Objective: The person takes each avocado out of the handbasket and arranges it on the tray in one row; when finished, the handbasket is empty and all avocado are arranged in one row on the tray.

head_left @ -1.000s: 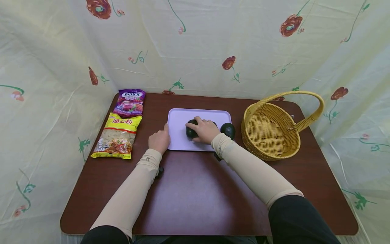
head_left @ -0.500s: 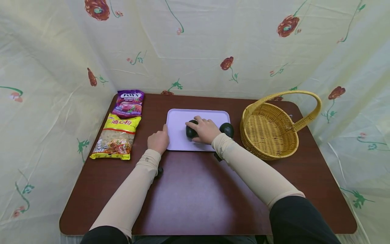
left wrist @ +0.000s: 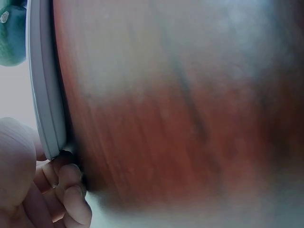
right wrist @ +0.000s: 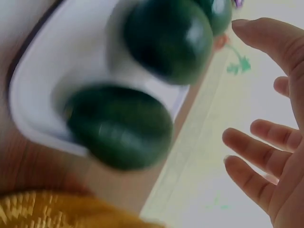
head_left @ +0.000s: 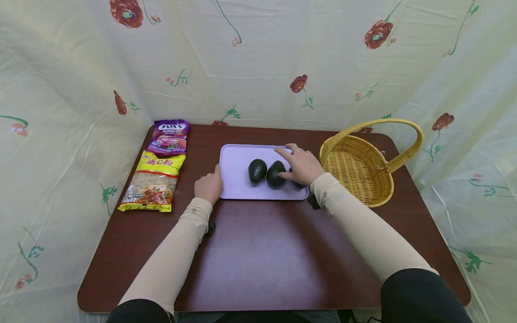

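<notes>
My left hand (head_left: 208,185) grips the left edge of a lilac tray (head_left: 234,190). In the left wrist view its thumb lies over the rim and its fingers curl beneath. On the tray are three dark green avocados: a left one (head_left: 257,171), a middle one (head_left: 274,175) and a right one (right wrist: 121,127), mostly hidden under my hand in the head view. My right hand (head_left: 303,165) hovers over the tray's right side, fingers spread, holding nothing. Its thumb overlaps the middle avocado in the head view.
A yellow wicker basket (head_left: 379,193) with a tall handle stands right of the tray. At the left lie a purple candy bag (head_left: 168,137) and a yellow-topped pasta bag (head_left: 151,181). All rest on a brown table (head_left: 258,251) before a floral curtain (head_left: 250,58).
My right hand has let go of the left avocado and moved right, with its fingers spread. The left and middle avocados now show plainly. My left hand stays at the tray's edge.
</notes>
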